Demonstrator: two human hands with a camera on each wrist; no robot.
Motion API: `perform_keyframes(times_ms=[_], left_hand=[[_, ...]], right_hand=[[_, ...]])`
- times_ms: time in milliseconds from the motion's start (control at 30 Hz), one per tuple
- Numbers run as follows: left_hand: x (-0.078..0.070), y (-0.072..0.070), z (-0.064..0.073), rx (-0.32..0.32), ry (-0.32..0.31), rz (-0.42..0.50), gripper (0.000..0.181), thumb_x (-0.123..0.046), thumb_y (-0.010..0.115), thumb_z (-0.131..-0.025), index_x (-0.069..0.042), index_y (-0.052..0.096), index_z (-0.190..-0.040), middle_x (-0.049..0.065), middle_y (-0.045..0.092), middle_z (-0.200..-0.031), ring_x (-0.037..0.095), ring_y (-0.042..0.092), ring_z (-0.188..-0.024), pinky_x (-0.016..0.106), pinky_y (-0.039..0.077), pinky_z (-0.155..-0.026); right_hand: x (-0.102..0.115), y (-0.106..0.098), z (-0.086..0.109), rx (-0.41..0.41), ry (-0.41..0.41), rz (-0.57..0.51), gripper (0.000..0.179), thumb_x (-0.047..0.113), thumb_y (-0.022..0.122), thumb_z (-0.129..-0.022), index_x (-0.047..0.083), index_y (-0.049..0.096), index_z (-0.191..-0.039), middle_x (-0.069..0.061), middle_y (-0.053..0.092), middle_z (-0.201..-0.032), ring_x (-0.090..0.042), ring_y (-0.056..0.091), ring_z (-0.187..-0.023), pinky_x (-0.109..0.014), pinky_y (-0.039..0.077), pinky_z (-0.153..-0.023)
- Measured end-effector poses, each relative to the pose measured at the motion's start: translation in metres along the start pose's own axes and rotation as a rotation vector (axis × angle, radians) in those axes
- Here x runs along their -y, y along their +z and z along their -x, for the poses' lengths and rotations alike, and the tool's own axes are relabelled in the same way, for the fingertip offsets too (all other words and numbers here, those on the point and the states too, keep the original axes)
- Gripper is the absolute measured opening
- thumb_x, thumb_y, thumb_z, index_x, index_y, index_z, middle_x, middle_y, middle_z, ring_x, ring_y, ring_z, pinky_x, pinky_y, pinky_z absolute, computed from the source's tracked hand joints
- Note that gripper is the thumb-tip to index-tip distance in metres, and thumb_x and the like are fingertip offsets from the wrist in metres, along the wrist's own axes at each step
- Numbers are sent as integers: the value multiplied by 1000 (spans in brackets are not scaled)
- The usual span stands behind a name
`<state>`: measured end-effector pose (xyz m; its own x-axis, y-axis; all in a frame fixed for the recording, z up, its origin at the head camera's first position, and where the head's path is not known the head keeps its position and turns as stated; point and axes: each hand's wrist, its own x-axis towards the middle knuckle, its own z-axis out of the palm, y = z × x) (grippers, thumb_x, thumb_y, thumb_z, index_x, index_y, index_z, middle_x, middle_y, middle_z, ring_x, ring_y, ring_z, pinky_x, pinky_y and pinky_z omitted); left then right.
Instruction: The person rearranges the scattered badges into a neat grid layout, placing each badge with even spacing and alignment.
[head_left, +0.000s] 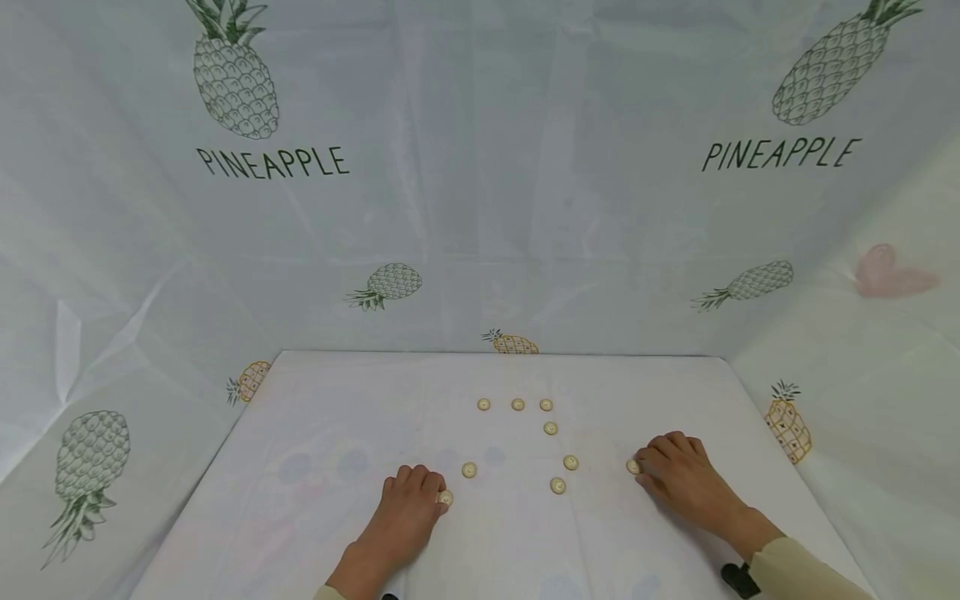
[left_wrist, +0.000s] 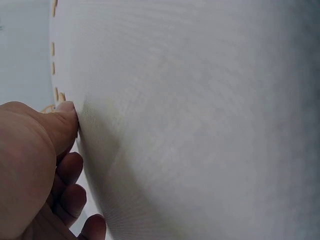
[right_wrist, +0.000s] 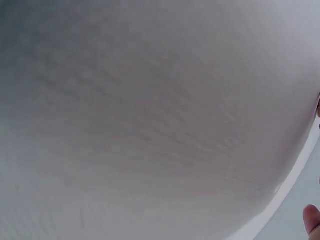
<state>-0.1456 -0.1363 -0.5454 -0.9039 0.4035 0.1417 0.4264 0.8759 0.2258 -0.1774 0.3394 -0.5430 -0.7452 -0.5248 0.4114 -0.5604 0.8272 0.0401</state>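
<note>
Small round yellowish discs, like wooden game pieces with a ringed mark on top, lie on the white cloth-covered table (head_left: 337, 433). My left hand (head_left: 405, 512) pinches one disc (head_left: 446, 497) at the table's front middle, thumb and forefinger at its edge. In the left wrist view its thumb (left_wrist: 62, 122) presses down near the cloth, and the other fingers are curled. My right hand (head_left: 686, 483), farther right, holds another disc (head_left: 633, 467) between thumb and fingertips. The right wrist view catches only a fingertip (right_wrist: 312, 217) at its edge. A loose disc (head_left: 469, 470) lies just beyond the left hand.
Three discs form a row at the back, one of them the leftmost disc (head_left: 483, 404). Several more run down between the hands, such as the front one (head_left: 558, 485). Pineapple-printed sheeting (head_left: 480, 208) hangs behind the table and along both sides.
</note>
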Motion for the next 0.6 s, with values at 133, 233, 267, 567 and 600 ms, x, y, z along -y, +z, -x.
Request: perform_keyframes(times_ms=[133, 233, 267, 567, 600], left_hand=[[0, 0, 0, -4, -1, 2, 25, -30, 80, -94, -17, 63, -107, -5, 57, -102, 15, 41, -93, 34, 33, -76], [1, 1, 0, -1, -5, 3, 25, -30, 79, -94, -17, 63, -108, -5, 57, -102, 15, 41, -93, 34, 33, -76], [1, 1, 0, -1, -5, 4, 25, -30, 79, -95, -17, 63, -108, -4, 57, -103, 15, 41, -93, 34, 33, -76], [0, 0, 0, 8, -10, 11, 24, -30, 79, -95, -17, 63, -108, -5, 57, -103, 14, 41, -94, 33, 32, -77], [0, 0, 0, 8, -10, 12, 24, -30, 79, -95, -17, 63, -108, -5, 57, -103, 14, 41, -94, 33, 32, -77]], right_hand=[[-3, 0, 0, -25, -8, -23, 33, 20, 92, -76, 20, 74, -105, 4, 65, -104, -23, 55, -102, -50, 41, -87], [-2, 1, -1, -32, -9, -35, 33, 20, 92, -76, 20, 75, -104, 4, 65, -104, -22, 55, -102, -50, 40, -88], [-2, 1, -2, -35, -11, -37, 33, 20, 92, -75, 20, 75, -103, 4, 66, -104, -22, 55, -102, -50, 40, -87], [4, 0, -5, -39, 21, -44, 27, 20, 94, -74, 23, 77, -96, 8, 66, -98, -17, 53, -97, -46, 40, -83], [5, 0, -5, -34, 30, -46, 27, 20, 94, -75, 23, 77, -96, 9, 66, -98, -17, 53, -97, -46, 41, -83]])
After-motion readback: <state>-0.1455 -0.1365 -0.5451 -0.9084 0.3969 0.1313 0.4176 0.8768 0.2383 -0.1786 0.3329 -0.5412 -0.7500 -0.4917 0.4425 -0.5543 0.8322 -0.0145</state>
